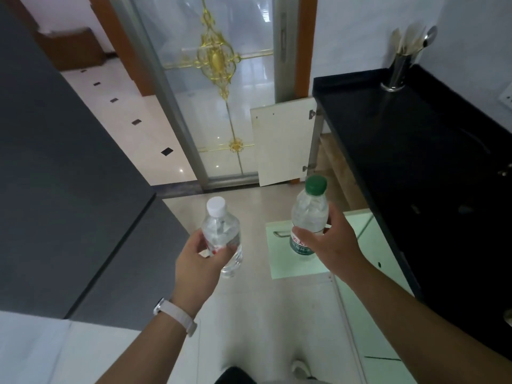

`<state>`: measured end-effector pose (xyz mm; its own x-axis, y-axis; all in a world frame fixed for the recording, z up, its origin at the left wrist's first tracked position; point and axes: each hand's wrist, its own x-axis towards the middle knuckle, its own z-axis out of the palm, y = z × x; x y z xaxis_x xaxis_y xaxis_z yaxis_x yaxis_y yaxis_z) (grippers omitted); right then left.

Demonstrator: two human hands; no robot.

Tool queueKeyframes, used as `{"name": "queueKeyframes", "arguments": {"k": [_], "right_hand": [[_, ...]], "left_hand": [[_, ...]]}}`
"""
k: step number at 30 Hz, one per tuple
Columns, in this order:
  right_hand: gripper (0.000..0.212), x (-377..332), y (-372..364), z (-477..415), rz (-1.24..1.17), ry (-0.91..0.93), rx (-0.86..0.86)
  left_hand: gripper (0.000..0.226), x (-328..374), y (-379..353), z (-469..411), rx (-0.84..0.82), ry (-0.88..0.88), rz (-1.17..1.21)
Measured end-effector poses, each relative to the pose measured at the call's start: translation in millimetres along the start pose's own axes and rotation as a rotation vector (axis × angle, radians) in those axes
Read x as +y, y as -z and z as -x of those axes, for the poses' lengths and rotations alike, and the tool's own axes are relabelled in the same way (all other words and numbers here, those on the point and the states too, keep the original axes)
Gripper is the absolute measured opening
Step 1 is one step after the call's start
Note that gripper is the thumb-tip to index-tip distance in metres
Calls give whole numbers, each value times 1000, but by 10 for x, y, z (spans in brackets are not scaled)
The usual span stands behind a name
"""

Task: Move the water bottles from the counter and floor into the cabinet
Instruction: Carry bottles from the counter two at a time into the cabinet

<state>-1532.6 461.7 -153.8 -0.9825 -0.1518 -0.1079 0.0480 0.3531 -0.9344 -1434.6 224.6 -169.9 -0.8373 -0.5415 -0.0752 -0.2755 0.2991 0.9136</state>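
**Two bottles in hand, cabinet doors open**

The left hand (198, 257) has its fingers (221, 249) wrapped around the middle of a clear bottle with a white cap (221, 234), held upright above the floor (249, 314). The right hand (329, 242) has closed around a second bottle with a green cap (309, 214), gripping it at the label band, also upright. Both bottles are in the air, in front of the dark counter (415, 151) on the right, where a metal utensil holder (399, 70) stands. Below the counter, a white cabinet door (282, 142) and a pale green door (302, 261) stand open.

The bottles look full, so probably moderately heavy for their size. Thin plastic walls likely give under a squeeze and may be slick; a grip around the waist, as now, seems soundest. The cabinet's inside is hidden from here.
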Motion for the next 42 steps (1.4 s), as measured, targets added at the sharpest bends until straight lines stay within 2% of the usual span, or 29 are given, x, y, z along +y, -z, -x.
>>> {"name": "queueKeyframes", "arguments": {"k": [5, 11, 17, 19, 22, 26, 34, 42], "right_hand": [[48, -82, -380, -432, 65, -12, 1], [54, -301, -1096, -1091, 74, -48, 41], [53, -754, -1852, -1631, 23, -103, 111], [57, -876, -2027, -1783, 25, -102, 135], [59, -1015, -2213, -1922, 36, -73, 164], [57, -1125, -2305, -2073, 75, -56, 179], [56, -1042, -2269, -2523, 68, -74, 262], [51, -801, -2039, -3313, -13, -144, 328]], "left_hand": [[49, -118, 207, -574, 14, 14, 17], [63, -370, 527, -1577, -18, 19, 51], [39, -450, 987, -2666, -84, 5, 130], [41, -468, 1102, -2997, -128, -8, 146], [56, -504, 1208, -3358, -172, 0, 159], [52, -500, 1196, -3683, -183, -7, 163], [43, -360, 896, -4252, -337, -49, 122], [42, -47, 213, -5042, -459, -50, 78]]}}
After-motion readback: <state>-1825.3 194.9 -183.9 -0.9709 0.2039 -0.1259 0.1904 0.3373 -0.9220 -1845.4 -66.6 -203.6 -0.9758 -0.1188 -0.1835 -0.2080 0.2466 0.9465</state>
